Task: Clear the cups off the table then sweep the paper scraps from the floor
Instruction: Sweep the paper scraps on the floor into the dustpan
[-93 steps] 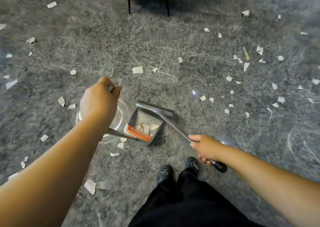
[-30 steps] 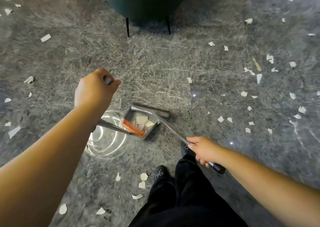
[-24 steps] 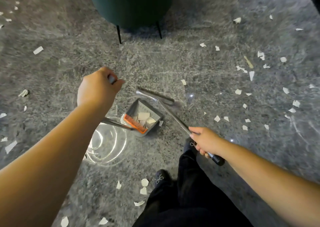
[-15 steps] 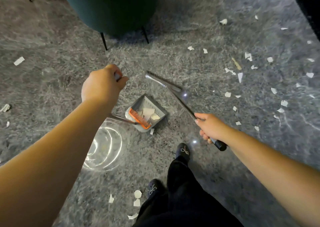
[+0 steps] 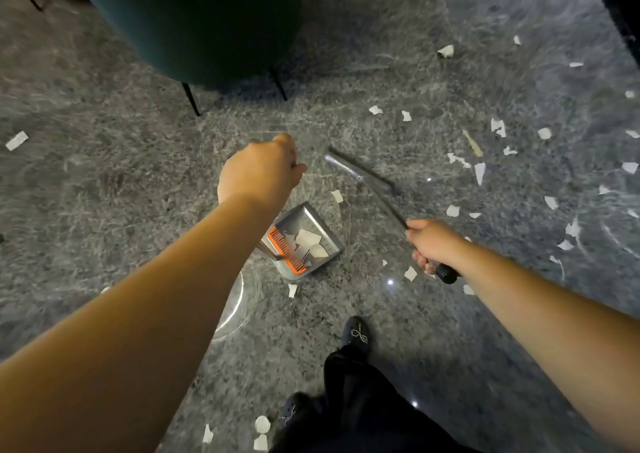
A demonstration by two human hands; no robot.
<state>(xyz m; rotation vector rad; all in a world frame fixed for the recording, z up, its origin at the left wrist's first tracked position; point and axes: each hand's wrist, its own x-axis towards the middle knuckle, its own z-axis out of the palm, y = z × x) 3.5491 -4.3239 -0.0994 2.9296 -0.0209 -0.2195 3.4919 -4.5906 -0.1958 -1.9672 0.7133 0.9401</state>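
Shoes (image 5: 355,335), dark with small glittering bows, stand at the bottom edge under black trousers (image 5: 363,411), a few paper scraps (image 5: 262,425) lying just beside them on the grey marbled floor (image 5: 104,162). Farther out, the right hand (image 5: 431,245) is curled round the broom handle (image 5: 445,273) near its black end grip. The left hand (image 5: 259,172) is closed in a fist above the dustpan (image 5: 313,222); it seems to grip the dustpan's upright handle, though the fist hides most of it. The pan sits on the floor between the two arms, holding several white scraps behind an orange comb edge (image 5: 285,250). No writing or brand can be read on any of these.

The broom head (image 5: 360,172) lies blurred beyond the pan, apart from it, where half a second ago it sat closer to the pan's mouth; the right hand has swung outward with it. Many scraps (image 5: 479,172) are strewn to the right. The dark green chair (image 5: 194,20) on thin black legs now fills more of the top.
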